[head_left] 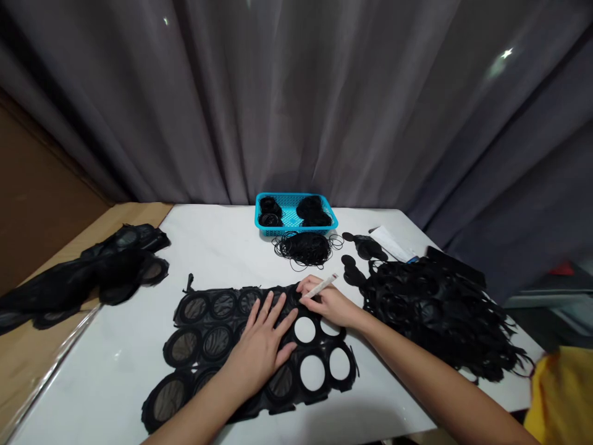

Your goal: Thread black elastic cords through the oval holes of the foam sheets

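A black fabric sheet (217, 321) with rows of round rings lies flat on the white table. Sheer black mesh covers the rings on its left side, while several at the right end are open holes showing white. My left hand (259, 349) presses on the sheet's middle, palm down with fingers spread. Between the fingers of my right hand (331, 303) is a slim white pen-shaped tool (322, 285), slanting up to the right. Its lower tip is hidden at the sheet's top right part. Whether that tip is a blade, I cannot tell.
Behind the sheet, a blue basket (296, 230) holds black cords, with a loose cord pile (306, 248) before it. Black scraps (430, 309) heap at right, near small black discs (352, 272) and a white paper strip (391, 244). Bundled black mesh (92, 266) lies left.
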{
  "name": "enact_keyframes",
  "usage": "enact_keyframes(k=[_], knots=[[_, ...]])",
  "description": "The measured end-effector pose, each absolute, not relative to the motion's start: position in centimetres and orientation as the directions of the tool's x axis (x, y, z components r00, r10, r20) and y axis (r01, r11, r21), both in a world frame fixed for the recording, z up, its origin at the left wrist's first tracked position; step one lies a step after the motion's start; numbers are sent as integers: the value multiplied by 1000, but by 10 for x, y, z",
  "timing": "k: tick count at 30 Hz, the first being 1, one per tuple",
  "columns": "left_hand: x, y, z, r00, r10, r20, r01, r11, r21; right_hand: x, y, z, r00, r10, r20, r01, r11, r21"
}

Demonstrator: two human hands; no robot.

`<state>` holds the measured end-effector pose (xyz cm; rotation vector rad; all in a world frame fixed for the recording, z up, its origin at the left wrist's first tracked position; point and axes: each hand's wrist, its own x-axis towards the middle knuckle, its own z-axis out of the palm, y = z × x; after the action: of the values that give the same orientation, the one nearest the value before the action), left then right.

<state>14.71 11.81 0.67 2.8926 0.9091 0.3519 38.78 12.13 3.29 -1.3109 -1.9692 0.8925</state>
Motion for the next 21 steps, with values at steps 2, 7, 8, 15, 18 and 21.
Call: enact_keyframes(k=[2, 7, 8, 15, 18, 21], knots=[[148, 119, 7, 799, 573, 183, 554, -819, 149, 387, 122, 34, -327, 939, 107, 534, 277, -799], [148, 118, 7, 798, 574, 186, 553, -819, 152, 386, 121, 36, -329, 939, 101, 530, 272, -803], [148, 118, 7, 797, 575, 187, 553, -818, 156, 386, 121, 36, -327, 940, 100, 527, 270, -806], [148, 118, 10, 796, 576, 185, 551, -816, 174, 385, 120, 36, -327, 941, 86, 532, 258, -806], [148, 118, 10, 799, 574, 177, 553, -818, 156, 385, 119, 37, -332, 939, 93, 560, 276, -781], [148, 118, 9, 803, 573, 163, 555, -819, 147, 384, 115, 38, -332, 936, 120, 597, 307, -741]])
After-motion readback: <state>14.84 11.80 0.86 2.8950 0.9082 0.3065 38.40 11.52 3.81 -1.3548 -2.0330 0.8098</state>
